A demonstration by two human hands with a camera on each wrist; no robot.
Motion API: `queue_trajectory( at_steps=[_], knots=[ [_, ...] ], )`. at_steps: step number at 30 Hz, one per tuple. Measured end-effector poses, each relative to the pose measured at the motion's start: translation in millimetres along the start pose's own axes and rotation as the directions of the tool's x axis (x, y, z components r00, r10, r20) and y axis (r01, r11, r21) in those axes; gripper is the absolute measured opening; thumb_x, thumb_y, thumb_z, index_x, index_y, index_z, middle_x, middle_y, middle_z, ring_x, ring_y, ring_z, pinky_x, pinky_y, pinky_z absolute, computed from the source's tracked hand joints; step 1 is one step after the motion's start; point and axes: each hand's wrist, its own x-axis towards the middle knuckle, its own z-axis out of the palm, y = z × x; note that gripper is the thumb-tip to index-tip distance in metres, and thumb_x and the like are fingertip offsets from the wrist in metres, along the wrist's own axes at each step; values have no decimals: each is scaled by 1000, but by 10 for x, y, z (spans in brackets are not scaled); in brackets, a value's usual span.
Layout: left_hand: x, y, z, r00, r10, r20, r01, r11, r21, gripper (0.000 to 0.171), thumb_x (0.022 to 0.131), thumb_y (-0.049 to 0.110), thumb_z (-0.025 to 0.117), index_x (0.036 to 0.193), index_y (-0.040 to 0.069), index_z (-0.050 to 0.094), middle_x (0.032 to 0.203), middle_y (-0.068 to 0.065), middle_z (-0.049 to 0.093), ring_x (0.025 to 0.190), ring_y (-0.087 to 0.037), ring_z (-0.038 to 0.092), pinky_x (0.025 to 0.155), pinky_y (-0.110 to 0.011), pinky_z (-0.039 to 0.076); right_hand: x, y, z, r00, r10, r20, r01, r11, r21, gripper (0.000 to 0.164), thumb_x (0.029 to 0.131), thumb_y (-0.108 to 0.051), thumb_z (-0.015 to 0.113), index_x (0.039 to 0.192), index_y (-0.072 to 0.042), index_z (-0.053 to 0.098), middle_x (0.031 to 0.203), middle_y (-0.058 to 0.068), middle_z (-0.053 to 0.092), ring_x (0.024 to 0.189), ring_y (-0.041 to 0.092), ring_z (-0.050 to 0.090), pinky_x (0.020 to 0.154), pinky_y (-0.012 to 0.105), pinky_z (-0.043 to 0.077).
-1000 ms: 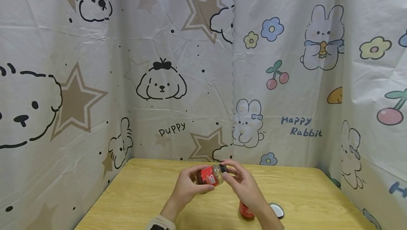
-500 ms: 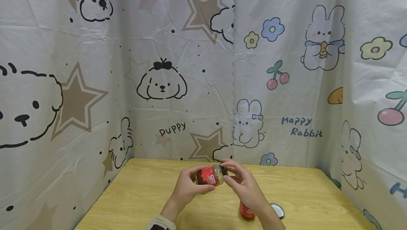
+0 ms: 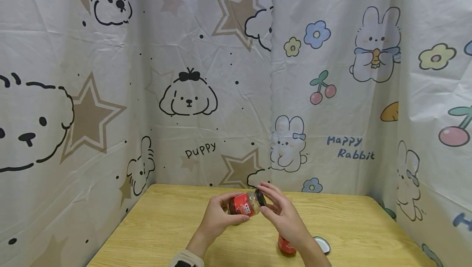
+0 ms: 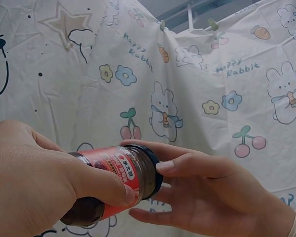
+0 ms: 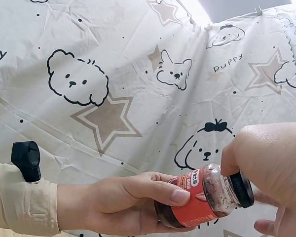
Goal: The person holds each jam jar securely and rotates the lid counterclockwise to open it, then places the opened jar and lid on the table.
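Note:
A glass jar (image 3: 243, 204) with a red label and dark contents is held tilted above the table, its black lid (image 3: 260, 197) pointing right. My left hand (image 3: 217, 213) grips the jar's body, the thumb lying along the label in the left wrist view. At the lid, my right hand (image 3: 284, 213) has its thumb (image 4: 166, 166) on the near edge and its index finger reaching round the far side. Its other fingers are spread apart below the lid in the left wrist view. The lid sits on the jar's mouth.
A second red-labelled container (image 3: 286, 245) stands on the wooden table (image 3: 147, 230), partly hidden by my right wrist. To the right of that wrist lies a round lid (image 3: 322, 245), pale inside with a dark rim. Printed curtains (image 3: 228, 127) enclose the table's back and sides.
My right hand's fingers have loosened and lifted slightly, so more of the black lid shows. The left hand and the jar have stayed nearly still.

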Motion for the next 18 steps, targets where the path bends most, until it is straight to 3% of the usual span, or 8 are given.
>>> queue_trajectory(
  at_steps=[7, 18],
  knots=[
    [3, -2, 3, 1000, 3, -6, -3, 1000, 1, 55, 76, 7, 92, 128, 4, 72, 111, -9, 72, 92, -20, 62, 75, -27, 55, -10, -11, 2, 1000, 21, -13, -21, 1000, 15, 55, 92, 11, 61, 144, -7, 58, 153, 19, 42, 126, 43, 52, 93, 35, 54],
    [6, 0, 4, 1000, 7, -1, -7, 1000, -21, 55, 75, 5, 92, 127, 4, 72, 114, -10, 73, 96, -22, 65, 77, -28, 57, -12, 19, -7, 1000, -26, 6, 26, 1000, 11, 37, 100, -8, 69, 135, -4, 58, 152, 20, 45, 138, 42, 47, 107, 54, 43]
  ],
)
